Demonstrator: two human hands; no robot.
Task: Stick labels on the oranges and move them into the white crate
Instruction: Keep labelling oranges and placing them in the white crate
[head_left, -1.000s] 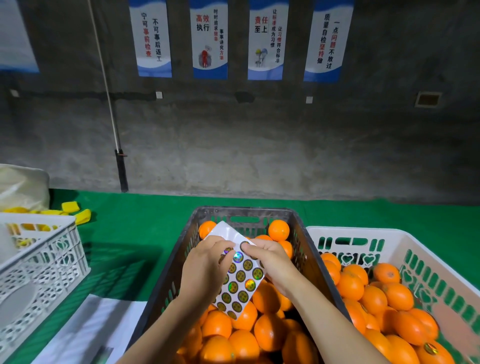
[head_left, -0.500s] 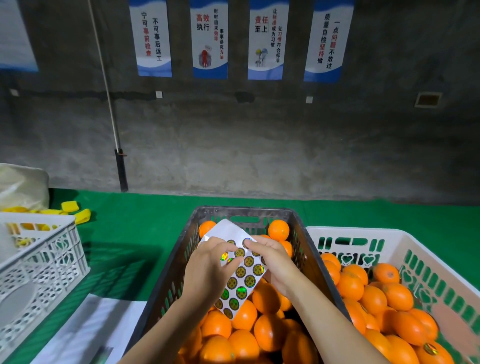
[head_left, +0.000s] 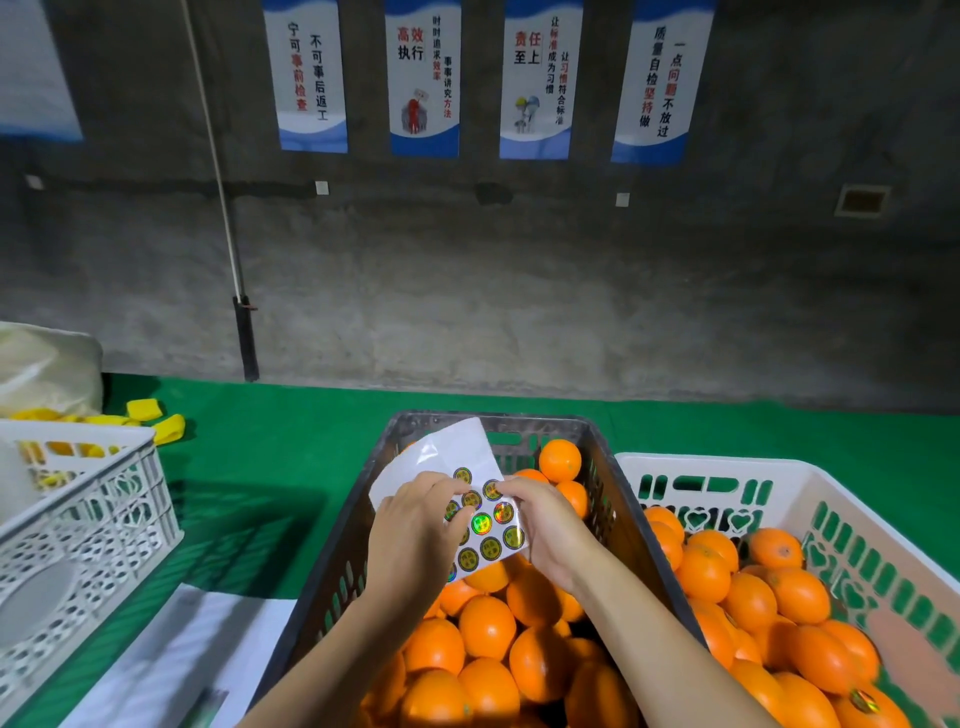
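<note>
Raised slightly, left hand (head_left: 415, 540) and right hand (head_left: 545, 530) pinch one label sheet (head_left: 483, 519).

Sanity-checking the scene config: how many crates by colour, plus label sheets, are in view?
Dark grey slotted plastic crate: 1
White slotted plastic crates: 2 (one at left, one at right)
White backing sheet of round shiny labels, held by the left hand and right hand: 1
Total: 4
</note>
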